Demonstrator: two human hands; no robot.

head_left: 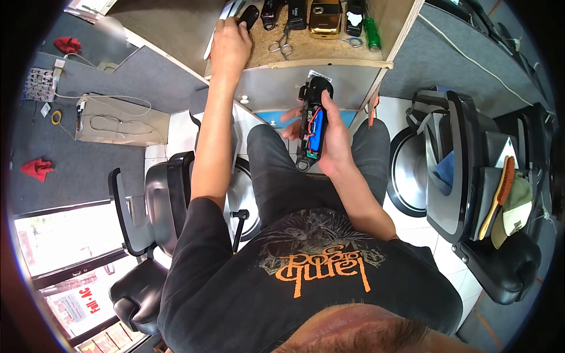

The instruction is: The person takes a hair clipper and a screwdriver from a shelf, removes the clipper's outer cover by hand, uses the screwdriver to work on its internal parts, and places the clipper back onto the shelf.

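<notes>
My right hand [335,138] holds a black hair clipper [310,126] upright over my lap. The casing is open along one side, showing a blue battery [317,130], red wires and a bit of green board. My left hand [230,47] reaches onto the wooden shelf [318,54] at the top left, fingers bent down beside a black oval object [249,16] and some long silver-white tools [235,8]. Whether its fingers grip anything is hidden. Scissors [285,45] lie to the right of this hand on the shelf.
Further along the shelf are dark clippers [296,14], a gold clipper [325,19] and a green bottle [372,34]. Salon chairs [162,203] stand on both sides. A wooden brush [498,197] rests on the right chair. A blue drawer [269,116] is below the shelf.
</notes>
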